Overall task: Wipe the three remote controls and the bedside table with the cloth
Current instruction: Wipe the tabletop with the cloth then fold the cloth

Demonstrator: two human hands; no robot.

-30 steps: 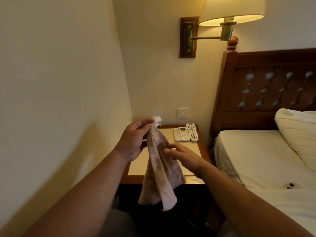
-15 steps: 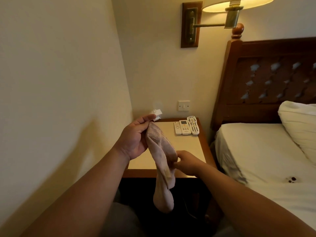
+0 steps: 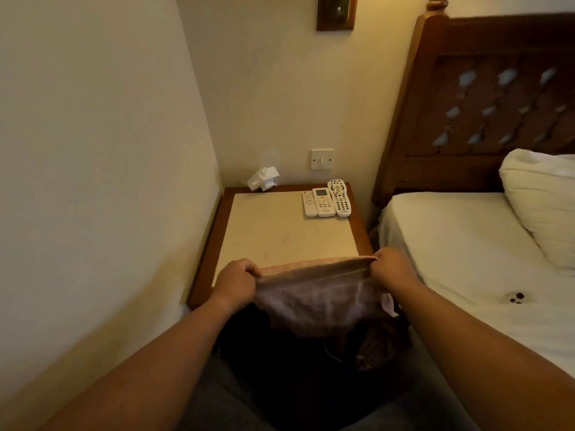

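1. The left hand (image 3: 235,283) pinches the left top corner of the cloth, fingers curled round its hem, just above the near edge of the surface.
2. The surface (image 3: 280,234) is a smooth, pale, matt panel framed in dark polished wood. Faint smears suggest wiping has not started.
3. The cloth (image 3: 317,293) is thin, soft and pinkish with a thicker woven hem. It is pulled taut between both hands and the rest hangs down. This looks like readying the cloth.
4. The three remote controls (image 3: 325,202) lie side by side at the far right corner, flat slabs of hard pale plastic. The next move probably means bunching the cloth in one hand and reaching there.
5. The right hand (image 3: 393,270) grips the cloth's right corner.
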